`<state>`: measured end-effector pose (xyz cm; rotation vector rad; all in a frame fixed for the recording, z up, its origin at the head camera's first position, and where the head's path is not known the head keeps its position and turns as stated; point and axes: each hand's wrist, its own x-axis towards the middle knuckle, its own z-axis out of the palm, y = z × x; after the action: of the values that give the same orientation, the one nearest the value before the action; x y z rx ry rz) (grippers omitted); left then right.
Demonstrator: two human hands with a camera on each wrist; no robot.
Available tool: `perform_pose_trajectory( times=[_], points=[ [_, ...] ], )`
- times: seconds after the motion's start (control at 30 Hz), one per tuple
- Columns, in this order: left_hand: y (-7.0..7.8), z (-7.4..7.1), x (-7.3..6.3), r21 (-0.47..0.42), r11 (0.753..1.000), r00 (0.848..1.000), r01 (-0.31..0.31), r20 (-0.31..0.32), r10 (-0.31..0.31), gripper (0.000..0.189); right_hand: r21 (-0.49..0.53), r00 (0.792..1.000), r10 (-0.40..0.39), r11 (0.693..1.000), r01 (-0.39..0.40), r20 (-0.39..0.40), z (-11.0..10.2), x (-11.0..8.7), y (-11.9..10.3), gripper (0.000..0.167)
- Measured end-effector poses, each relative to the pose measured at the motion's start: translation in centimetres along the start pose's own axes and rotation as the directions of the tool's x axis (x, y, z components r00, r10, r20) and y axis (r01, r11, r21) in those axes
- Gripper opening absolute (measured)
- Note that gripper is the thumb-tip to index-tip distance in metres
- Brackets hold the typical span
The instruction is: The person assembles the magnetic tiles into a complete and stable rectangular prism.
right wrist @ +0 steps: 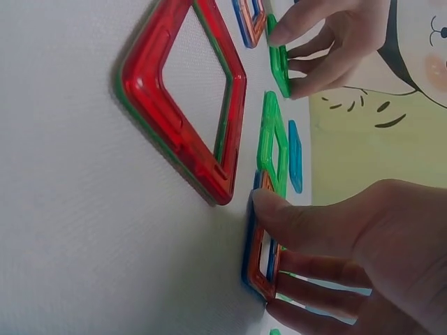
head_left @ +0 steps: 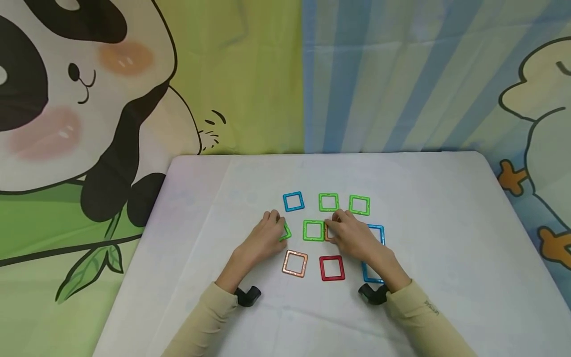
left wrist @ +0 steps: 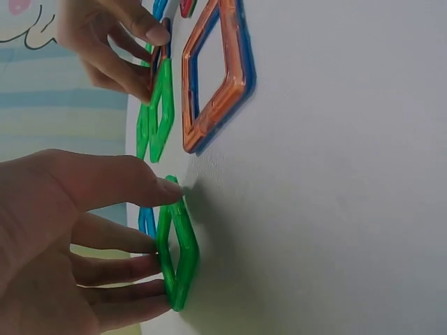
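Note:
Near the middle of the table, the left hand [head_left: 264,235] pinches a green square magnetic tile [left wrist: 185,232], thumb on one side and fingers on the other. In the left wrist view this tile stands close to the tabletop; whether it touches is unclear. My right hand [head_left: 354,237] grips an orange square magnetic tile [right wrist: 261,285] with blue along its underside. Its edge meets another green tile [head_left: 305,230], which lies flat between the hands. Fingers cover much of both held tiles in the head view.
Beyond the hands lie a small blue tile [head_left: 285,203] and two green tiles [head_left: 320,202]. Closer in are an orange tile [head_left: 284,261] and a red tile [head_left: 322,268]. The right forearm partly hides a blue piece [head_left: 382,235]. All lie on a white-covered table [head_left: 455,208].

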<state>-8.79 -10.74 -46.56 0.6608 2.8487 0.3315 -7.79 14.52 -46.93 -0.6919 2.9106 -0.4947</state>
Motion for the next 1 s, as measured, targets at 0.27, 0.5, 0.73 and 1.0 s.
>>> perform_pose_trajectory(
  times=[0.27, 0.5, 0.73, 1.0],
  points=[
    [0.47, 0.23, 0.28, 0.019, 1.0, 1.0, 0.007, -0.014, -0.007, 0.043, -0.016, 1.0, -0.016, 1.0, 0.016, 0.005, -0.18, 0.1, 0.11, 0.048],
    [0.73, 0.51, 0.67, 0.009, 0.998, 0.996, -0.056, -0.074, 0.056, 0.049, -0.028, 1.0, -0.001, 1.0, 0.002, 0.019, -0.4, 0.04, 0.6, 0.049],
    [0.72, 0.64, 0.73, -0.05, 0.998, 0.997, -0.026, -0.067, 0.023, 0.057, -0.018, 1.0, -0.011, 1.0, 0.011, 0.006, -0.21, 0.12, 0.39, 0.049],
    [0.56, 0.22, 0.41, -0.225, 0.974, 0.998, 0.023, -0.049, -0.035, 0.062, -0.024, 1.0, -0.014, 1.0, 0.014, 0.007, -0.2, 0.29, 0.06, 0.049]
  ],
)
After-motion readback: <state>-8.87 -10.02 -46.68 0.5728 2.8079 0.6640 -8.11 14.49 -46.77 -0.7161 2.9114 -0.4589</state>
